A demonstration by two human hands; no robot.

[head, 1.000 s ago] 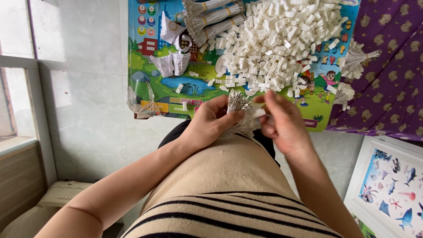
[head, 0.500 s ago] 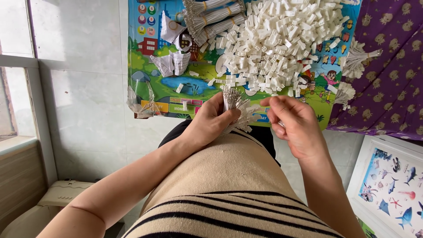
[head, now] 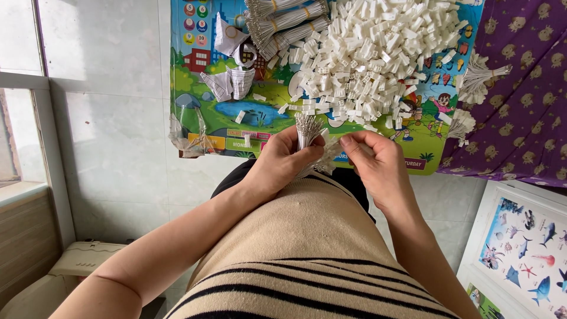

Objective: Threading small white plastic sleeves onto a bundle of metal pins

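From the head view, our left hand (head: 282, 162) is clamped around a wire bundle (head: 307, 129), held upright above our lap. Our right hand (head: 378, 165), just beside, has its fingertips (head: 348, 143) pinched together on something too small to tell. The connector pile (head: 372, 53) lies on the mat (head: 201, 88) beyond.

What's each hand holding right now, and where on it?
Left hand grips a bundle of thin white wires around its lower part, tips fanning out above. Right hand pinches something small at its fingers; too hidden to identify.
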